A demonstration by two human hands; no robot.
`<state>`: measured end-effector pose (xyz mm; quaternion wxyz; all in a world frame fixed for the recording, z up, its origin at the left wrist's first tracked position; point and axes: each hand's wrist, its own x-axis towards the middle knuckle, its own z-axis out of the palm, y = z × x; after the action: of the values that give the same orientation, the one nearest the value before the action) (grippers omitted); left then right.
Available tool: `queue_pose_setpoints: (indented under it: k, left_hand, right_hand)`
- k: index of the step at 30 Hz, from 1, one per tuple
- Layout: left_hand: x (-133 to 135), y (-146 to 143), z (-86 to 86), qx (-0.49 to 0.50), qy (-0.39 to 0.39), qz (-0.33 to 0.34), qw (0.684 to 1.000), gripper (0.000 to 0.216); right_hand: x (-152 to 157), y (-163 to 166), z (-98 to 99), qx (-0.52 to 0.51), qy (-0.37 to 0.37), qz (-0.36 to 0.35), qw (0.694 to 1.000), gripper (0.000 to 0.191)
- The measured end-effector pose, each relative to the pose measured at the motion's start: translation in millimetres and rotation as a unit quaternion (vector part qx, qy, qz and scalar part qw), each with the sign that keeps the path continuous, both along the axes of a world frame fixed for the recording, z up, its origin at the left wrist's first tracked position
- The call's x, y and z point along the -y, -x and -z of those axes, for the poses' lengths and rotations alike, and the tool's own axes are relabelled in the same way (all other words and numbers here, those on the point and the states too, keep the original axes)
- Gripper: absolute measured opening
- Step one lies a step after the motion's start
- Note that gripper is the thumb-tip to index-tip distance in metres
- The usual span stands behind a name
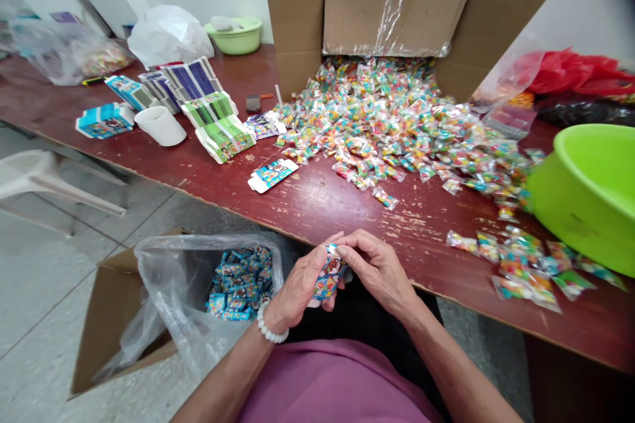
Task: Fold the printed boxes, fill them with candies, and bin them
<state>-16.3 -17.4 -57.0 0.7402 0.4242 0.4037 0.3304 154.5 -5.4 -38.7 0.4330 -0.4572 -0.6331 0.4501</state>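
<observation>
A small blue printed candy box (pixel 328 281) is held upright in front of me, just off the table's near edge. My left hand (pixel 301 281) is wrapped round its side, with a white bead bracelet on the wrist. At the box's top end, the thumb and fingers of my right hand (pixel 373 266) pinch the flap. Whether anything is inside the box is hidden. On the table beyond lies a flattened blue carton (pixel 272 175). Farther back, a heap of wrapped candies (pixel 381 119) spills from a cardboard box (pixel 397 13).
Below left, a plastic-lined carton (pixel 106 317) holds many filled blue boxes (pixel 243 281). Stacks of flat green cartons (pixel 218 122) and a white cup (pixel 160 125) stand at left. A green basin (pixel 585 192) sits at right beside loose candy packets (pixel 526 264). A white stool (pixel 34 172) is at far left.
</observation>
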Motion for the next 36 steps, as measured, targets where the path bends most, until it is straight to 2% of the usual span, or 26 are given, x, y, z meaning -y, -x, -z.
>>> queue_pose_setpoints:
  k: [5, 8, 12, 17, 20, 23, 26, 30, 33, 36]
  left_hand:
    - [1, 2, 0.6, 0.0, -0.002, 0.022, 1.0, 0.07]
    - [3, 1, 1.5, -0.001, -0.004, 0.012, 1.0, 0.069]
    - [4, 0, 3.1, -0.014, -0.003, -0.008, 1.0, 0.069]
    - [2, -6, 2.6, -0.036, 0.004, -0.035, 0.999, 0.067]
    - [4, -9, 2.7, -0.024, 0.009, -0.043, 0.999, 0.066]
    - [7, -11, 5.0, 0.021, 0.025, -0.055, 0.998, 0.057]
    - [9, -8, 7.8, 0.035, 0.03, -0.056, 0.997, 0.051]
    - [6, -2, 7.6, 0.032, 0.015, 0.005, 0.999, 0.06]
    - [3, 0, 8.1, 0.031, -0.005, 0.015, 0.999, 0.063]
    - [1, -2, 11.7, 0.049, 0.02, 0.026, 0.998, 0.067]
  right_hand:
    - [-1, -1, -4.2, -0.023, 0.028, -0.028, 0.999, 0.019]
    - [1, -4, -3.0, 0.005, 0.0, -0.025, 1.0, 0.018]
    - [7, -5, 0.8, 0.031, -0.029, -0.061, 0.997, 0.02]
    - [12, 5, 10.9, 0.094, -0.115, -0.001, 0.989, 0.016]
    - [7, 6, 16.6, 0.082, -0.071, -0.007, 0.994, 0.014]
    - [-1, 3, 18.9, 0.028, 0.022, -0.024, 0.999, 0.013]
    - [-7, -2, 16.9, -0.018, 0.088, -0.044, 0.995, 0.023]
    - [-9, -4, 12.4, 0.002, 0.057, -0.07, 0.996, 0.018]
    - [-6, -1, 13.2, -0.016, 0.045, -0.053, 0.997, 0.014]
    - [-3, 4, 16.5, 0.048, -0.037, -0.025, 0.998, 0.012]
